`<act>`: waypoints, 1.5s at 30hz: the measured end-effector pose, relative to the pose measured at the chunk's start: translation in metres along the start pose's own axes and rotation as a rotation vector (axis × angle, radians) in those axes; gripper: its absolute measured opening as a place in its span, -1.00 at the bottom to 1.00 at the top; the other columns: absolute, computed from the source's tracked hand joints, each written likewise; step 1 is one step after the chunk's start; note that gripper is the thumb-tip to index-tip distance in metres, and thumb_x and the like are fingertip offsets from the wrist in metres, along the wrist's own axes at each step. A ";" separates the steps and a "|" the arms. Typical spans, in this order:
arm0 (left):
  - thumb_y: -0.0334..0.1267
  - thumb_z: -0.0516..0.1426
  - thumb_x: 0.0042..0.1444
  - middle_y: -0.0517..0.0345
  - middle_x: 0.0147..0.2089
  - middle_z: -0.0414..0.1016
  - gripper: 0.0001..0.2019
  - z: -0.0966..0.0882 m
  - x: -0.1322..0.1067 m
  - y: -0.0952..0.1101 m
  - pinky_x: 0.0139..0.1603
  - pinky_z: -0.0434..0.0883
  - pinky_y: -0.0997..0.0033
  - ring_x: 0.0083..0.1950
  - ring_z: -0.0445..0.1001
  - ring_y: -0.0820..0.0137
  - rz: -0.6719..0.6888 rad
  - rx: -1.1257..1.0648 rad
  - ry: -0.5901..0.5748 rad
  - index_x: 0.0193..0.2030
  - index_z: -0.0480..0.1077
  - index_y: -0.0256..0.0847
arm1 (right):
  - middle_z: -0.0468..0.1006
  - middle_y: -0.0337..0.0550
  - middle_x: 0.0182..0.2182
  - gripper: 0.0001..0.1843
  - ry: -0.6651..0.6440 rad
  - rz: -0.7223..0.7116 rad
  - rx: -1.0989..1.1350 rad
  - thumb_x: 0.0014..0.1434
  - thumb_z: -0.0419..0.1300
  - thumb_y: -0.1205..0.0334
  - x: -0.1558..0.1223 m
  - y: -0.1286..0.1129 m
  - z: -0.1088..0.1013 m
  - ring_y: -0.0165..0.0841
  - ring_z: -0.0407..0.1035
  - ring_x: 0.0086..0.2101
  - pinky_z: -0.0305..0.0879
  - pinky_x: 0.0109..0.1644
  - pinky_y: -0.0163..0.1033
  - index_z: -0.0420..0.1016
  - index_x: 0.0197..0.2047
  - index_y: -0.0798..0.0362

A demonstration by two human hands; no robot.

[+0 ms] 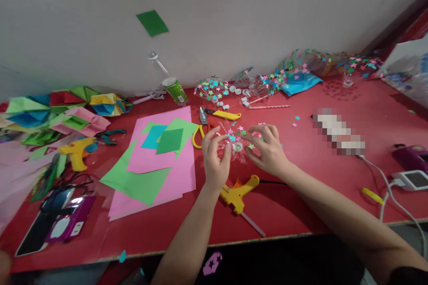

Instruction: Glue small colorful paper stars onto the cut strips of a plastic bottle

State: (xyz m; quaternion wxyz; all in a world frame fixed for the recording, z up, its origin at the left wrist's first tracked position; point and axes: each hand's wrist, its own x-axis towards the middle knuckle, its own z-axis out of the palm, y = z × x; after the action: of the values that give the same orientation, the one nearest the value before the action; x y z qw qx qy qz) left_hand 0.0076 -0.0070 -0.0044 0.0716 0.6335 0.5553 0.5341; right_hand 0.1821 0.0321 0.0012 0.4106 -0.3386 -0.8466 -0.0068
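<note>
A clear plastic bottle piece [237, 147], its neck ring facing up and its cut strips spread out, lies between my hands, with small coloured stars on and around it. My left hand [214, 158] curls at its left side, thumb and forefinger near a blue star [232, 138]. From the right, my right hand [266, 148] holds the piece's other side with bent fingers. The exact finger contact is hard to make out through the clear plastic. Just below the hands lies a yellow glue gun [239, 193] with a glue stick in it.
Yellow-handled pliers [199, 131] and a yellow utility knife [227, 115] lie beyond my left hand. Coloured paper sheets [133, 187] are at left, near another yellow glue gun [77, 151]. Star-covered plastic bottles [211, 89] line the wall. A white cable [381, 173] runs at right.
</note>
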 end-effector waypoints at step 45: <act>-0.19 0.11 0.22 0.25 -0.45 0.33 -0.79 -0.018 0.010 -0.037 -0.26 0.30 0.42 -0.36 0.32 0.44 -0.080 0.052 0.158 -0.43 0.31 -0.17 | 0.52 -0.14 -0.25 -0.92 0.127 0.352 0.264 0.22 0.12 0.31 0.020 0.022 -0.024 -0.24 0.39 -0.18 0.30 -0.06 -0.10 0.43 -0.23 -0.02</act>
State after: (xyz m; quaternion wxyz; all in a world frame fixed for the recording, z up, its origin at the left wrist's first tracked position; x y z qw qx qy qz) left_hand -0.0313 0.0055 -0.0158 0.0326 0.5684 0.5976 0.5645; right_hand 0.2026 0.0535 0.0252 0.4988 -0.4230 -0.7405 0.1546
